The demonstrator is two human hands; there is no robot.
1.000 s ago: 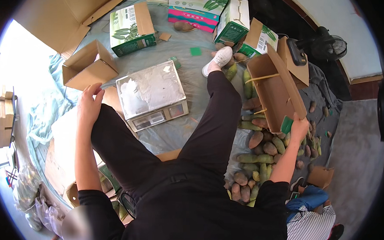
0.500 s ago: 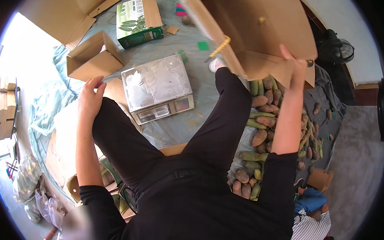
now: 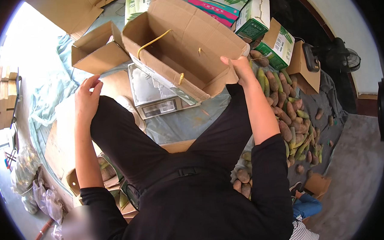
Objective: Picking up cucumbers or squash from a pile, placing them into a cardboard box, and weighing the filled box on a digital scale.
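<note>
Right hand (image 3: 240, 69) clamps carton (image 3: 191, 64) by rim, so mouth tilts up over scale (image 3: 157, 107); left hand (image 3: 88, 95) empty, grip apart, by knee (image 3: 105, 107)

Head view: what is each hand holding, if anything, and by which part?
The right hand holds the open cardboard box by the edge of its right end; the left hand holds nothing.

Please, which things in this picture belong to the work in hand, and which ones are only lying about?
Seemingly in use:
open cardboard box, held in the right hand
scale, partly hidden by the box

Apparently just lying about:
black fan
plastic bags
</note>
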